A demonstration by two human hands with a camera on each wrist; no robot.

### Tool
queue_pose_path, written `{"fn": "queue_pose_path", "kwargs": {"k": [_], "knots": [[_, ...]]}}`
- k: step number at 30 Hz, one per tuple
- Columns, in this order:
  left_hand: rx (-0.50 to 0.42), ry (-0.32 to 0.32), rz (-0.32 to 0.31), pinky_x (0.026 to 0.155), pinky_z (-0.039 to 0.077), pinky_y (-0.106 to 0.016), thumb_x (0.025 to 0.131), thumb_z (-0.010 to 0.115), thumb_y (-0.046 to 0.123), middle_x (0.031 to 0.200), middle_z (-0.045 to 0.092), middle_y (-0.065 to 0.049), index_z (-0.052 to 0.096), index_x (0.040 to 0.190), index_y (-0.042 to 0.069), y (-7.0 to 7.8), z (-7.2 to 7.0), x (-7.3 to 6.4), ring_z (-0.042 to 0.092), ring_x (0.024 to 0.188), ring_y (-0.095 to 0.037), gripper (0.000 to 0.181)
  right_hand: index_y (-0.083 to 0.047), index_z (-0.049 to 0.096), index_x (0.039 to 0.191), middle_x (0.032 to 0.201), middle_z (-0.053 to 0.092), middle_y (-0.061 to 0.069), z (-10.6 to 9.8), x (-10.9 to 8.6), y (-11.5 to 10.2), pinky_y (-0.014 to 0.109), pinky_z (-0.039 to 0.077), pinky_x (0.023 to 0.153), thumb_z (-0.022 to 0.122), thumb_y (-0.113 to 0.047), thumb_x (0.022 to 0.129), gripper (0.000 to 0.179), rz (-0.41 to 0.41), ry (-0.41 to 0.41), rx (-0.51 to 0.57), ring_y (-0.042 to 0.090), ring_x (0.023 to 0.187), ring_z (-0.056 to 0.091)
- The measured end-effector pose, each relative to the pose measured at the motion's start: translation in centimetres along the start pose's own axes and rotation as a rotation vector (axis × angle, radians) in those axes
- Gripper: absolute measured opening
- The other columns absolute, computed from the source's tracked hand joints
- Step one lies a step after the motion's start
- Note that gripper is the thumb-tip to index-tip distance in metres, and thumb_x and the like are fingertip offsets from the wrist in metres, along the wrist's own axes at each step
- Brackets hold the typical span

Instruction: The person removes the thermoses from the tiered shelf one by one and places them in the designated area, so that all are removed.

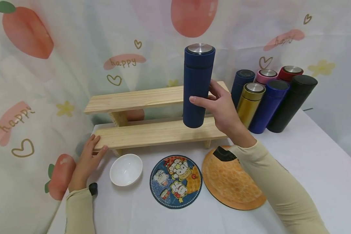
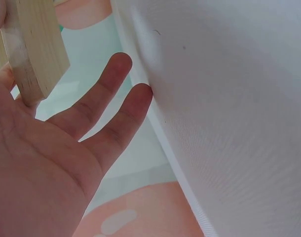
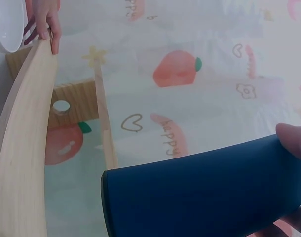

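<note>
A dark blue thermos flask [image 1: 196, 91] with a silver-topped lid is held upright in front of a two-tier wooden shelf [image 1: 152, 134]. My right hand [image 1: 222, 109] grips it round the lower half, thumb across its near side. The right wrist view shows the flask's flat base [image 3: 107, 202] and part of its smooth side. At the lower tier's left end, my left hand [image 1: 89, 159] holds the board between thumb and fingers. Seen from the left wrist, two fingers [image 2: 116, 118] of that hand stretch out past the wooden board [image 2: 37, 49].
Several flasks, among them a gold one [image 1: 249, 104] and a black one [image 1: 291, 104], stand at the right. Before the shelf lie a white bowl [image 1: 126, 170], a round cartoon mat [image 1: 175, 182] and an orange-brown round mat [image 1: 232, 182]. A patterned curtain [image 1: 158, 29] hangs behind.
</note>
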State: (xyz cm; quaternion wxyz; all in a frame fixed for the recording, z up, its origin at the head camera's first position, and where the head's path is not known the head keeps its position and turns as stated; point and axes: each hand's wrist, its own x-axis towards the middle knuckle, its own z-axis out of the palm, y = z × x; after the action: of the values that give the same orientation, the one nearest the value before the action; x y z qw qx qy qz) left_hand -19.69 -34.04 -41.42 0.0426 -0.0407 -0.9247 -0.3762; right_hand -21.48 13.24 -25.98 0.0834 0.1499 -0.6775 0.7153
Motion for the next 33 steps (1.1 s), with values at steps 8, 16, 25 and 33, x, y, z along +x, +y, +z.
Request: {"fn": "queue_pose_path", "kwargs": {"k": [8,16,25,33], "knots": [[0.016,0.012,0.029,0.112,0.040,-0.066,0.112,0.061,0.028,0.174,0.008,-0.029,0.027,0.165,-0.007,-0.3,0.0,0.1,0.026,0.152,-0.054,0.072,-0.011,0.049,0.161,0.153,0.056,0.010,-1.8,-1.6,-0.3,0.057,0.040,0.118,0.074,-0.004,0.098,0.068,0.008,0.033,-0.007,0.035,0.134,0.058],[0.018,-0.006,0.025,0.112,0.040,-0.067,0.112,0.060,0.031,0.174,0.007,-0.030,0.025,0.165,-0.007,-0.3,0.0,0.0,0.030,0.150,-0.055,0.074,-0.014,0.050,0.160,0.148,0.059,0.011,-4.1,-3.3,-0.4,0.059,0.040,0.118,0.076,-0.006,0.098,0.068,0.033,0.067,-0.012,0.033,0.132,0.058],[0.014,-0.010,0.018,0.111,0.041,-0.067,0.113,0.059,0.033,0.174,0.006,-0.030,0.023,0.166,-0.007,-0.2,0.0,-0.2,0.034,0.147,-0.056,0.076,-0.017,0.050,0.160,0.150,0.058,0.008,-6.8,-5.0,-0.4,0.064,0.037,0.118,0.079,-0.008,0.097,0.070,0.038,0.136,-0.070,0.031,0.130,0.057],[0.026,-0.018,0.007,0.111,0.041,-0.067,0.113,0.058,0.035,0.175,0.004,-0.029,0.021,0.167,-0.006,-0.2,0.0,-0.2,0.036,0.145,-0.055,0.077,-0.017,0.052,0.160,0.150,0.058,0.007,-9.1,-6.2,0.3,0.061,0.037,0.119,0.081,-0.007,0.096,0.070,0.042,0.198,-0.098,0.028,0.130,0.057]]}}
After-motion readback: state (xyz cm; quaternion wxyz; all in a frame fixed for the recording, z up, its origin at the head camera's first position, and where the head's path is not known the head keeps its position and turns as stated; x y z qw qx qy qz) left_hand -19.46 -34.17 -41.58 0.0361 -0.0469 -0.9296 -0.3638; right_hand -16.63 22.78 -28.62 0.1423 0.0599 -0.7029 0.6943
